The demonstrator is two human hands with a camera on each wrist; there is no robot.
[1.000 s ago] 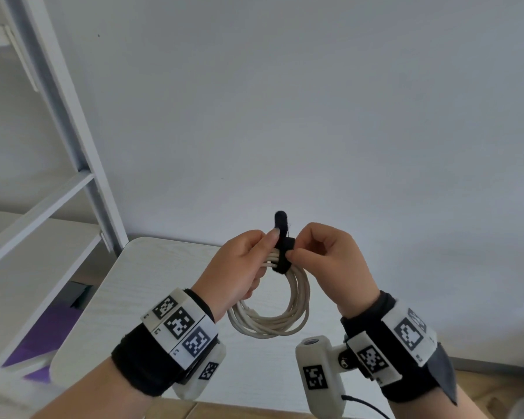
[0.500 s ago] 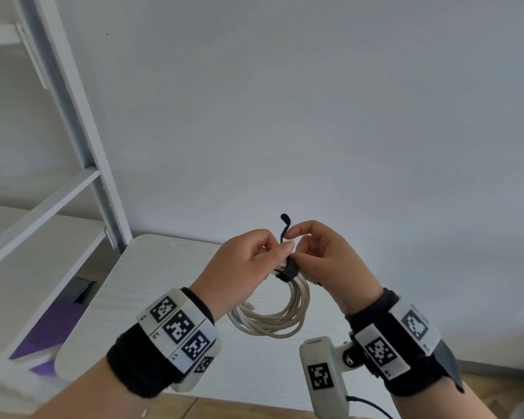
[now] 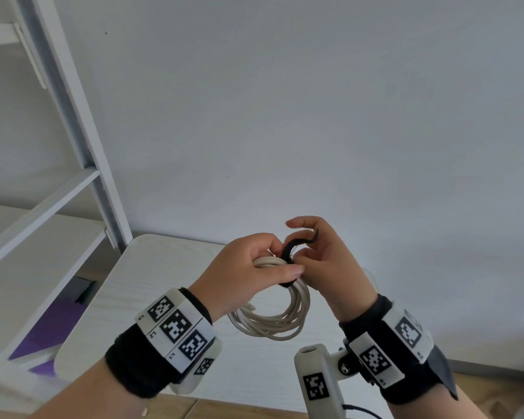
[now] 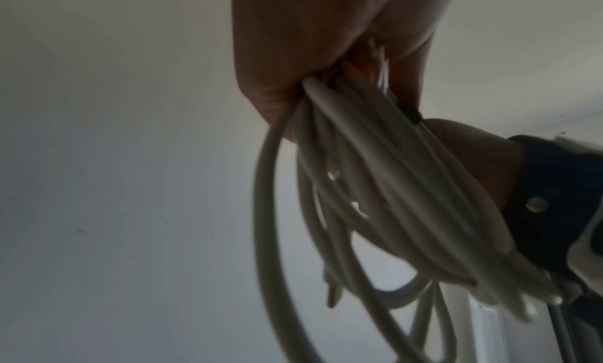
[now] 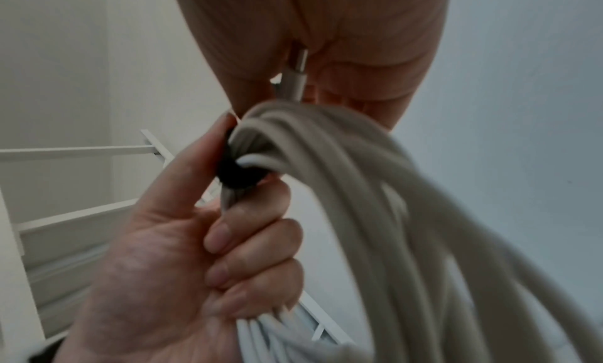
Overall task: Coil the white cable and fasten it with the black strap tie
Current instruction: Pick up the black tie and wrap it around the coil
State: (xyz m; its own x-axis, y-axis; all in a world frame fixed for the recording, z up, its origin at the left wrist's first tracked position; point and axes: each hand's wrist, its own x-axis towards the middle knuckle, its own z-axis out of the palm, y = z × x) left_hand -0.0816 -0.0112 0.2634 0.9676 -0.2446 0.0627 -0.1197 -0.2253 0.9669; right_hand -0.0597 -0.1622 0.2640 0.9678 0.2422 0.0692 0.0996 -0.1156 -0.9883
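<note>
The coiled white round cable (image 3: 273, 316) hangs above the pale wood-grain table (image 3: 152, 285), its top bunched in the left hand (image 3: 245, 267), whose fingers and thumb curl tight round the strands. The black fabric strap tie (image 3: 294, 246) circles the bunch just right of that grip, its loose tail arching rightward over the right hand (image 3: 324, 258), the nearer one, which has it pinched in bent fingers. The tie's fastening face and far end are hidden behind the fingers, and the left wrist view is dim
</note>
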